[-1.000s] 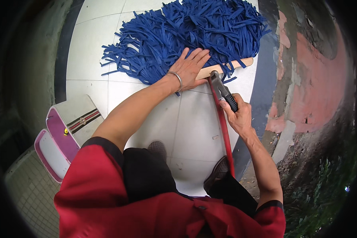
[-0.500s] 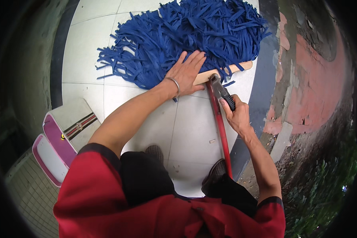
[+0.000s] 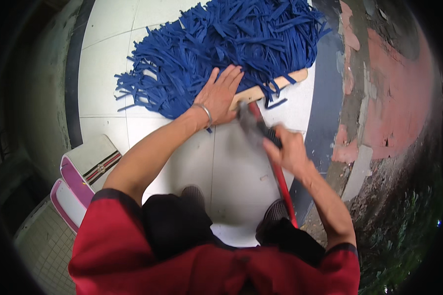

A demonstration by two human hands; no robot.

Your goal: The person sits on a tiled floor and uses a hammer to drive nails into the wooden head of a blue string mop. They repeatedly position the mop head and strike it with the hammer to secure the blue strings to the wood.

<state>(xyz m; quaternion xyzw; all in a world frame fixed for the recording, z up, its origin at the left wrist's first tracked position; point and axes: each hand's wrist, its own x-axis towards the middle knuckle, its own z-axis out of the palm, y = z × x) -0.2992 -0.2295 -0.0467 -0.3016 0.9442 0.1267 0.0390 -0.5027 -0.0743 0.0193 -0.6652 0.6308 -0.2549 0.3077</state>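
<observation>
A mop head of blue cloth strips [image 3: 221, 39] lies spread on the tiles, with a pale wooden bar [image 3: 253, 94] along its near edge. My left hand [image 3: 216, 96] presses flat on the strips and the left end of the bar, fingers stretched out. In my right hand [image 3: 290, 152] is a metal hand tool with a black ribbed grip [image 3: 270, 135]; its head is blurred beside the bar, and its exact kind is unclear. A red mop pole [image 3: 282, 187] runs from the bar down past my right foot, partly hidden by the tool and right hand.
To my left stands a white box with a pink inside [image 3: 74, 174] and a striped band, its lid hanging open. White floor tiles [image 3: 103, 64] are bordered by dark strips. A peeling pink wall [image 3: 398, 98] and green plants [image 3: 403, 241] are on the right.
The metal tool has swung left and down along the bar, now blurred. In the picture, the mop and my left hand have shifted slightly left. The left hand stays pressed flat.
</observation>
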